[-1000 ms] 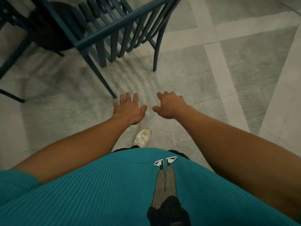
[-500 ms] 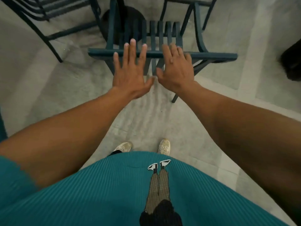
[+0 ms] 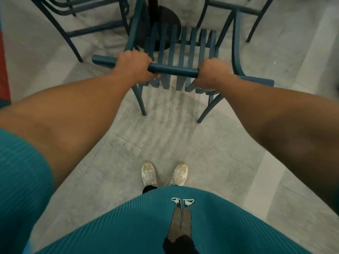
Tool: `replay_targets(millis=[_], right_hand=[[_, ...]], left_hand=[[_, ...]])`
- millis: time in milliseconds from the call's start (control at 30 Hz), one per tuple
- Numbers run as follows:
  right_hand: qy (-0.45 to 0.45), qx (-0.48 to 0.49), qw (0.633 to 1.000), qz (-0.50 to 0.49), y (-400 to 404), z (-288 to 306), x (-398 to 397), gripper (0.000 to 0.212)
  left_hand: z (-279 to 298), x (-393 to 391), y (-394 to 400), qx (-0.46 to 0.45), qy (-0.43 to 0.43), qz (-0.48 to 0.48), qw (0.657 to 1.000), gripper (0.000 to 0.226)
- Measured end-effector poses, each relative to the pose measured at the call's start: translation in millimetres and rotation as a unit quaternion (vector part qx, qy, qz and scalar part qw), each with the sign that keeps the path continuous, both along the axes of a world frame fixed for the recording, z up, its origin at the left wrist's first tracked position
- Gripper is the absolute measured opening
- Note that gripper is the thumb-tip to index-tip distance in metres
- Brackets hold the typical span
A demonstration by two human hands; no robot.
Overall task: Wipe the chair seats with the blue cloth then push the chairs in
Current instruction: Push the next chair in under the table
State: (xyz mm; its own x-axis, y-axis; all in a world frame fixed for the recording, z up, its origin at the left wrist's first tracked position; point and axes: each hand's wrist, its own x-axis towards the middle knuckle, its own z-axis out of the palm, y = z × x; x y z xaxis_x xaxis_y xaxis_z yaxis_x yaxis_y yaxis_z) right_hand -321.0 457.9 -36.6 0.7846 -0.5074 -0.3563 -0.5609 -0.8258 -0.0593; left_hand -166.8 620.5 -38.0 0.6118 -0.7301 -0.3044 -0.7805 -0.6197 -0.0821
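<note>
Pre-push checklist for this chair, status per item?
1. Left hand grips the chair's top rail: ok.
2. Right hand grips the same rail: ok.
3. Chair faces the table pedestal base: ok.
4. Path ahead: the pedestal stands close past the seat slats, room to slide cannot tell.
5. Neighbouring chairs stand apart on both sides: ok.
6. Seat wiped: cannot tell, no blue cloth in view.

Floor [image 3: 165, 143]: grey marbled stone tiles, paler bands crossing at right; faint striped shadows. Round black table base [image 3: 165, 17] with black post, top centre. Further dark-blue metal chair frames at upper left [image 3: 77, 17] and upper right [image 3: 256, 10]. Red panel [image 3: 3, 70], left edge.
</note>
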Motion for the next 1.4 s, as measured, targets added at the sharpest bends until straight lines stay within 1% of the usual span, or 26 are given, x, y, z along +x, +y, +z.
replay_targets(millis=[33, 100, 167, 233, 300, 367, 533, 800, 867, 933, 1067, 1267, 1400], right_hand=[[0.01, 0.003, 1.0, 0.008, -1, 0, 1, 0.032], [0.039, 0.015, 0.999, 0.023, -3, 1, -2, 0.032], [0.053, 0.015, 0.997, 0.048, -4, 0, -12, 0.025], [0.067, -0.004, 0.995, 0.077, -4, -1, -24, 0.017], [0.083, -0.024, 0.991, 0.104, 1, 0, -32, 0.014], [0.09, -0.034, 0.988, 0.118, 5, 0, -31, 0.016], [0.076, -0.04, 0.991, 0.106, 8, -9, -12, 0.02], [0.053, -0.035, 0.99, 0.124, -25, -11, 18, 0.015], [0.044, -0.03, 0.99, 0.133, -38, -12, 28, 0.017], [0.036, -0.036, 0.988, 0.145, -50, -14, 36, 0.021], [0.025, -0.034, 0.987, 0.154, -74, -15, 49, 0.021], [0.022, -0.031, 0.987, 0.156, -99, -12, 71, 0.022], [0.015, -0.035, 0.987, 0.157, -108, -13, 82, 0.017]], left_hand=[[1, -3, 1, 0.005, -0.011, 0.006, 1.0, 0.042], [1, -14, 5, 0.011, -0.005, 0.02, 1.0, 0.043], [-4, -33, 14, 0.018, 0.003, 0.021, 1.0, 0.051], [-10, -55, 27, 0.021, 0.005, 0.02, 1.0, 0.057], [-16, -71, 41, 0.01, 0.017, 0.017, 1.0, 0.053], [-18, -76, 51, -0.009, 0.03, 0.011, 0.999, 0.05], [-16, -51, 55, -0.026, 0.035, 0.006, 0.999, 0.051], [-11, -19, 24, -0.016, 0.016, 0.009, 1.0, 0.066], [-11, -11, 12, -0.018, 0.017, 0.019, 1.0, 0.064], [-13, -4, 2, -0.026, 0.015, 0.031, 0.999, 0.057], [-14, 5, -20, -0.029, -0.001, 0.035, 0.999, 0.052], [-10, 20, -43, -0.032, 0.004, 0.059, 0.998, 0.06], [-11, 30, -52, -0.029, -0.01, 0.06, 0.998, 0.065]])
